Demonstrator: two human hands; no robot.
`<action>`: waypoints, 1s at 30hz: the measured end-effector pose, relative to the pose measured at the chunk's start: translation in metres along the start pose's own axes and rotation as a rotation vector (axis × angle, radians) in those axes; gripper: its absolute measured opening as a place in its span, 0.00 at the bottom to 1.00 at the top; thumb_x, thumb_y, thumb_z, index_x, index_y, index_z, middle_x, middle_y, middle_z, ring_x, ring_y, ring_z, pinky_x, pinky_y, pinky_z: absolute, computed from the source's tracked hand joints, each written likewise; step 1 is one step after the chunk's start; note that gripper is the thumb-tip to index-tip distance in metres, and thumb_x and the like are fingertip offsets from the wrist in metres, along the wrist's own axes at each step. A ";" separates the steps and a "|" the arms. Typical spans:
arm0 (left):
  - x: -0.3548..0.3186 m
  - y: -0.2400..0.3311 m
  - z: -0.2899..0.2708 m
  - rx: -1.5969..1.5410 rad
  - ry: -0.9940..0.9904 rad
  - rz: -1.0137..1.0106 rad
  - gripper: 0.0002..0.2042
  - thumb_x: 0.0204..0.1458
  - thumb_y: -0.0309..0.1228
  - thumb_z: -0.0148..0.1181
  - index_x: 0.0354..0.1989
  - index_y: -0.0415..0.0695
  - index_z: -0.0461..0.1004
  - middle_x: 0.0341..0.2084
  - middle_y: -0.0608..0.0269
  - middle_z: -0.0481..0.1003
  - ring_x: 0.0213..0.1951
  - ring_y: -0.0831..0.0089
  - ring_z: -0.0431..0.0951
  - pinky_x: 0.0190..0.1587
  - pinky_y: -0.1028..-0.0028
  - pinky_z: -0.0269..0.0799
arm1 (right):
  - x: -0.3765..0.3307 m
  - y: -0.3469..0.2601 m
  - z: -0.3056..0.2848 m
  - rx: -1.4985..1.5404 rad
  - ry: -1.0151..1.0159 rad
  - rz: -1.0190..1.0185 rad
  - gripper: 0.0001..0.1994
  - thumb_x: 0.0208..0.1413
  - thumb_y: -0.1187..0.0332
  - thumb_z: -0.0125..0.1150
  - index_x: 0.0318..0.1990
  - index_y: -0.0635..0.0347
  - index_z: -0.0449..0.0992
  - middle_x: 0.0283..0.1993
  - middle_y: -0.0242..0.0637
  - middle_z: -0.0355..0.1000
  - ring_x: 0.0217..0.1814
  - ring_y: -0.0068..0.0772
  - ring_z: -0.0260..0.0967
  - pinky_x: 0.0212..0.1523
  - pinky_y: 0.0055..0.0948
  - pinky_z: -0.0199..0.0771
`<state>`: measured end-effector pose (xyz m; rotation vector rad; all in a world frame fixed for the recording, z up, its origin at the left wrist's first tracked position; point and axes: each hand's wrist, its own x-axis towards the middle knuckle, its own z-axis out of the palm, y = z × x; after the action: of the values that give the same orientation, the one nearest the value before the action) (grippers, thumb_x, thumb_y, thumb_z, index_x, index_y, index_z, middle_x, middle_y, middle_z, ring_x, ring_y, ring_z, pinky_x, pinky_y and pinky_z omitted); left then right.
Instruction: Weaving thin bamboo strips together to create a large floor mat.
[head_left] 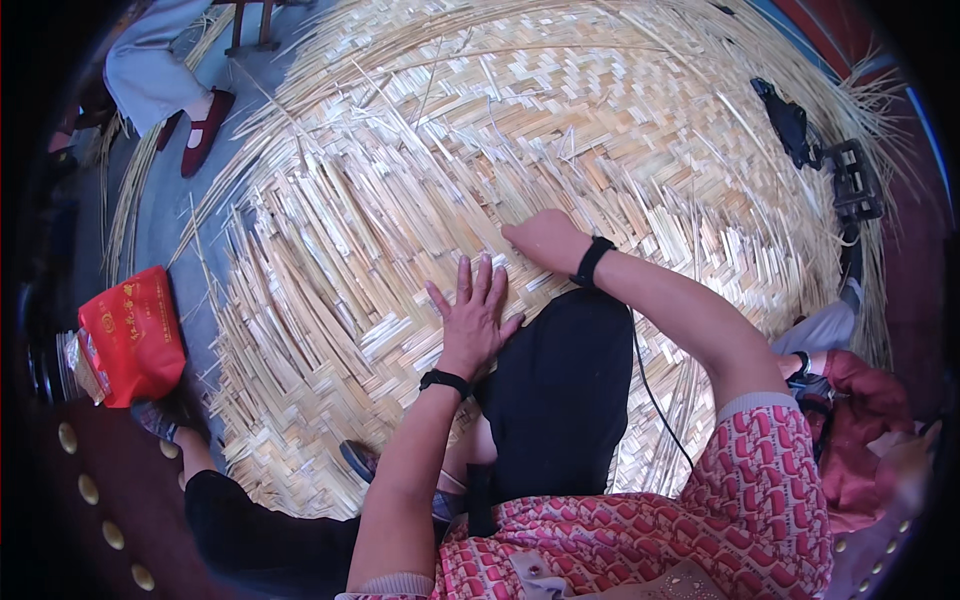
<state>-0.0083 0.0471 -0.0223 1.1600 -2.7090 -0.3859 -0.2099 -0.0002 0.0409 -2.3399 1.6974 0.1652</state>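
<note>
A large woven mat (560,90) of flat, pale reed strips spreads out in front of me and under my legs. My left hand (472,322) lies flat on it, fingers apart, beside my knee. Ahead and to the right, my right hand (548,240) is closed with its knuckles up, low over the mat. Whatever its fingers may grip is hidden beneath them. Long loose reed strips (310,235) lie slanting side by side to the left of my hands, with tight weave around them.
A red bag (135,335) stands at the left. Far left, a person's leg ends in a dark red shoe (207,133). A black bag-like thing (787,122) lies on the mat's right side. Another person's red sleeve (865,420) shows at the right. Loose strip ends jut past the mat's edges.
</note>
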 end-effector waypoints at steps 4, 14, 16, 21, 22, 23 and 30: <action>0.012 0.011 -0.023 -0.061 -0.102 -0.008 0.37 0.49 0.57 0.50 0.65 0.49 0.55 0.66 0.58 0.50 0.69 0.54 0.41 0.58 0.32 0.27 | -0.018 0.039 -0.010 -0.102 0.089 0.152 0.07 0.50 0.68 0.51 0.32 0.56 0.76 0.26 0.44 0.74 0.31 0.47 0.75 0.30 0.43 0.72; 0.096 0.022 -0.011 -0.969 0.185 -0.390 0.16 0.60 0.37 0.48 0.44 0.35 0.73 0.35 0.56 0.75 0.37 0.63 0.74 0.42 0.68 0.68 | -0.024 0.070 -0.052 0.316 0.199 0.475 0.21 0.55 0.49 0.57 0.32 0.63 0.74 0.30 0.40 0.73 0.32 0.31 0.73 0.32 0.29 0.72; 0.088 0.028 -0.022 -1.393 0.069 -0.442 0.18 0.62 0.40 0.46 0.44 0.37 0.75 0.35 0.60 0.76 0.37 0.70 0.74 0.42 0.71 0.69 | -0.023 0.102 -0.022 0.253 0.315 0.456 0.23 0.56 0.47 0.57 0.34 0.63 0.73 0.32 0.37 0.72 0.33 0.28 0.70 0.33 0.28 0.70; 0.079 0.024 -0.050 -1.405 -0.003 -0.328 0.19 0.63 0.41 0.44 0.44 0.37 0.75 0.43 0.57 0.74 0.45 0.72 0.73 0.48 0.72 0.70 | 0.007 0.094 -0.023 1.176 -0.013 0.399 0.27 0.49 0.45 0.64 0.40 0.63 0.69 0.35 0.34 0.70 0.37 0.28 0.65 0.42 0.26 0.66; 0.082 0.021 -0.051 -1.412 -0.017 -0.336 0.19 0.63 0.41 0.44 0.44 0.37 0.75 0.45 0.56 0.74 0.45 0.71 0.73 0.48 0.72 0.70 | 0.006 0.090 -0.034 1.228 -0.117 0.466 0.29 0.47 0.45 0.65 0.41 0.64 0.69 0.35 0.34 0.70 0.38 0.29 0.65 0.43 0.26 0.66; 0.084 0.019 -0.051 -1.420 -0.033 -0.343 0.19 0.64 0.41 0.44 0.44 0.37 0.75 0.46 0.55 0.74 0.46 0.71 0.73 0.49 0.71 0.70 | 0.011 0.094 -0.029 1.131 -0.071 0.430 0.30 0.46 0.44 0.66 0.43 0.64 0.69 0.36 0.35 0.70 0.38 0.30 0.66 0.43 0.27 0.66; 0.094 0.019 -0.055 -1.423 -0.103 -0.418 0.20 0.64 0.41 0.43 0.43 0.35 0.75 0.45 0.56 0.75 0.44 0.71 0.74 0.46 0.72 0.72 | 0.025 0.107 -0.026 0.546 -0.093 0.414 0.36 0.44 0.40 0.64 0.48 0.67 0.71 0.38 0.39 0.73 0.39 0.32 0.71 0.40 0.30 0.70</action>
<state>-0.0718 -0.0179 0.0410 1.0860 -1.4033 -1.9574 -0.3046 -0.0608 0.0461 -1.5611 1.8682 -0.1063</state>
